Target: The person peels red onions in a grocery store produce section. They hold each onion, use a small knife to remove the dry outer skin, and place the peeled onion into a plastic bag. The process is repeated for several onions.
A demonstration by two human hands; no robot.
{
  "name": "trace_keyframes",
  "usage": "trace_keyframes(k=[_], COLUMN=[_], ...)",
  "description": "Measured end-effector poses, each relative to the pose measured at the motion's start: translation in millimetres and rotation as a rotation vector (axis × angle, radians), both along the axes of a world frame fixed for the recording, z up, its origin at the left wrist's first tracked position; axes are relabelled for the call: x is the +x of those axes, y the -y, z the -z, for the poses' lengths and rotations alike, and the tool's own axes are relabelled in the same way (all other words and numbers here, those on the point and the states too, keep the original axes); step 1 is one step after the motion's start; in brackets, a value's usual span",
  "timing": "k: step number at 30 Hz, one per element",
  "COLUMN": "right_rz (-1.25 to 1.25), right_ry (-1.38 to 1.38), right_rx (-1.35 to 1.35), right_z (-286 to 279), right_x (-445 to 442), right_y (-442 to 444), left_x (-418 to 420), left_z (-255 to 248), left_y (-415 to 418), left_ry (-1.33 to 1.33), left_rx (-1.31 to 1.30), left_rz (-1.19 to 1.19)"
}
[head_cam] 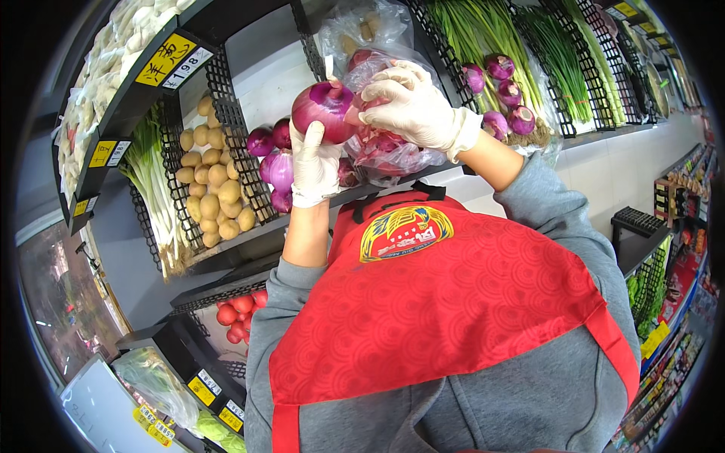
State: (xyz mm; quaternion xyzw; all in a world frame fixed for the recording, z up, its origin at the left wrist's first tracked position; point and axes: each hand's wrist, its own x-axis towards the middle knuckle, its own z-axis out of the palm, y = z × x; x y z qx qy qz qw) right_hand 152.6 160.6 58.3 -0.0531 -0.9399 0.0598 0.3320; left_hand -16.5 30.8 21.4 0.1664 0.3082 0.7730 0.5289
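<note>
A large red onion (324,113) with loose skin at its top rests in my left hand (315,164), the gloved thumb across its lower side. At its right side, my right hand (405,105), also in a white glove, pinches a piece of papery onion skin (355,111). Beneath my right hand lies a clear plastic bag (391,156) full of reddish onion skins. Several smaller purple onions (277,170) sit on the shelf left of my left hand.
Black mesh dividers (232,113) separate potatoes (212,181) and leeks (161,209) on the left. Green onions with purple bulbs (510,93) and chives (561,73) fill the right bays. Tomatoes (241,314) lie lower left. A black shelf edge (130,96) with price tags curves above.
</note>
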Motion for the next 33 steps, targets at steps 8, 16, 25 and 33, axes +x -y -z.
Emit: trace_keyframes(k=[8, 16, 25, 33], right_rz=[-0.111, -0.086, -0.061, 0.231], right_ry=[0.154, 0.268, 0.268, 0.399], right_rx=[-0.162, -0.095, -0.496, -0.731], right_z=[11, 43, 66, 21], right_x=[3, 25, 11, 2], right_y=[-7, -25, -35, 8], left_x=[0, -12, -14, 3], left_z=[16, 15, 0, -21], left_y=[1, 4, -3, -13], left_ry=[0.148, 0.237, 0.522, 0.569], left_rx=[-0.036, -0.131, -0.151, -0.338], left_rz=[0.081, -0.045, 0.049, -0.088])
